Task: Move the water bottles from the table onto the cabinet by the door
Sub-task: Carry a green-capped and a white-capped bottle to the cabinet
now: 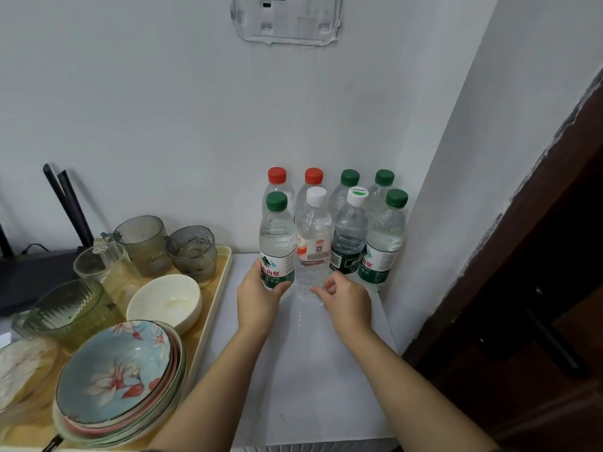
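Head view: left hand (257, 301) grips the green-capped bottle (277, 243), upright on the cabinet (310, 370) at 12 o'clock; right hand (347, 305) fingers curl at the white-capped bottle (315, 243), grip unclear.

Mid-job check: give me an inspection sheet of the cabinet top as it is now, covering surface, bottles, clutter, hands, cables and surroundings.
Surface: white cabinet top, bare in front of the bottles.
Job's things: eight water bottles upright in two rows of four, in the corner.
Clutter: tray at the left holding glass mugs, a white bowl and stacked floral plates.
Hands: left hand grips the front-left green-capped bottle; right hand, fingers curled, is at the base of the white-capped bottle, contact unclear.
Cables: one thin black cable by a dark device, far left.
Surroundings: white wall with a clear plastic mount; dark door at the right.
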Tool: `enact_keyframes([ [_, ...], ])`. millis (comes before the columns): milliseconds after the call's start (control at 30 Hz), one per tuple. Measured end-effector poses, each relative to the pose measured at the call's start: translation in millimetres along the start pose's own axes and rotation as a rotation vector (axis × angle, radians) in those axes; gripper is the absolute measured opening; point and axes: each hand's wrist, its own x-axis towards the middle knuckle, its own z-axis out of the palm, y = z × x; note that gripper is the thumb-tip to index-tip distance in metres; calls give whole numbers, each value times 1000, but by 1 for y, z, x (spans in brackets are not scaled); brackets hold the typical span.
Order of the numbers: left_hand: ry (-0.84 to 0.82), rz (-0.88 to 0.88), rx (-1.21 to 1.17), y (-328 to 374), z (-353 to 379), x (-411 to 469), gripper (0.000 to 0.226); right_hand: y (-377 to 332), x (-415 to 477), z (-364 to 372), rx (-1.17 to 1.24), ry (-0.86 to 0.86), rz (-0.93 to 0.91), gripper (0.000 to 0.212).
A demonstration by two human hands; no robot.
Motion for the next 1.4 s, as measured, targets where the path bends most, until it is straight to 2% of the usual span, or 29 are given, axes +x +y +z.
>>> enact_keyframes([
  [200,9,-19,2,8,6,13,41,-10,10,14,-70,13,-9,28],
  [367,11,-1,3,5,8,13,40,-12,13,17,-38,-11,15,27],
  [467,-13,-10,-1,5,5,14,45,-9,9,10,6,-26,2,25],
  [533,-37,-36,-19,6,3,13,57,-3,-1,-1,55,24,4,25],
  [600,-31,-60,-57,8,3,9,77,10,-14,-14,122,175,36,34],
  [700,25,-63,-116,12,12,1,99,29,-23,-25,265,431,119,79],
  [767,73,-36,-110,16,23,-2,99,31,-16,-28,345,404,169,106],
  [833,108,-53,-87,22,34,-3,101,26,-5,-24,375,322,181,118],
  [967,155,-123,-19,31,46,-2,119,12,7,-10,414,330,218,126],
  [1400,94,-113,16,29,47,0,120,16,14,-1,452,273,229,128],
])
